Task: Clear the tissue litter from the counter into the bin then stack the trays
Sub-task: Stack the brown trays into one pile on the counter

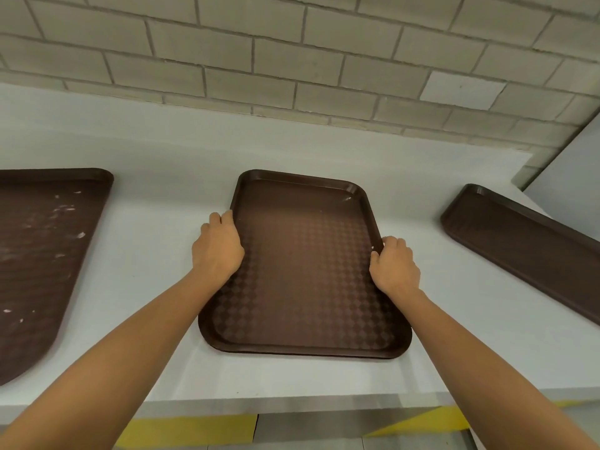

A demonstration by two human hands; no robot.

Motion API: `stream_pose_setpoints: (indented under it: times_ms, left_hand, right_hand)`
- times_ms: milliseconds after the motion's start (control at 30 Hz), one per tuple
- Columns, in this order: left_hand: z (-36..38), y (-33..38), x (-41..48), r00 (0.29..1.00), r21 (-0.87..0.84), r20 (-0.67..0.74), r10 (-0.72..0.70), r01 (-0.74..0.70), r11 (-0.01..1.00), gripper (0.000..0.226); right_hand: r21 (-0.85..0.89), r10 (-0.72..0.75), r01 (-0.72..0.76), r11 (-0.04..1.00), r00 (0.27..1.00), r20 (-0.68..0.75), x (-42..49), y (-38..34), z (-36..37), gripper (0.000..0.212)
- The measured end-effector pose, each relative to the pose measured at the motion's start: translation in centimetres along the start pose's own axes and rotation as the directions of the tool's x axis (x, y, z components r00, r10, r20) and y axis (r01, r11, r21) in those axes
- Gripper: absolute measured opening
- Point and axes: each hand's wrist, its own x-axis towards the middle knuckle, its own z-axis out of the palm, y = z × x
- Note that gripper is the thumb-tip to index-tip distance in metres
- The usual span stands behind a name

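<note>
A brown patterned tray (pixel 305 264) lies in the middle of the white counter (pixel 156 196), long side running away from me. My left hand (pixel 217 246) grips its left rim, fingers curled over the edge. My right hand (pixel 394 266) grips the right rim the same way. A second brown tray (pixel 42 254) lies at the left, speckled with small white crumbs. A third brown tray (pixel 526 245) lies at the right, angled. No tissue or bin is in view.
A beige brick wall (pixel 292 60) runs behind the counter. A grey panel (pixel 565 177) stands at the far right. Below the counter's front edge the floor shows yellow stripes (pixel 185 430).
</note>
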Motion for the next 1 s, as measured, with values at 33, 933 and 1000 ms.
stream_pose_setpoints:
  times_ms: [33, 933, 1000]
  left_hand:
    - [-0.1, 0.0, -0.1, 1.000, -0.012, -0.007, 0.013, -0.013, 1.000, 0.049]
    - [-8.9, -14.8, -0.8, 0.955, -0.104, -0.074, -0.289, 0.281, 0.954, 0.048]
    - [-8.8, -15.4, -0.6, 0.954, -0.168, -0.024, -0.299, 0.291, 0.942, 0.049]
  right_hand:
    - [-0.029, -0.033, 0.033, 0.999, 0.999, -0.029, 0.0, -0.4, 0.0, 0.038]
    - [0.493, -0.671, 0.475, 0.729, 0.638, 0.378, -14.5, -31.6, 7.5, 0.022]
    - [0.511, -0.626, 0.399, 0.761, 0.657, 0.420, -14.9, -32.4, 7.9, 0.028]
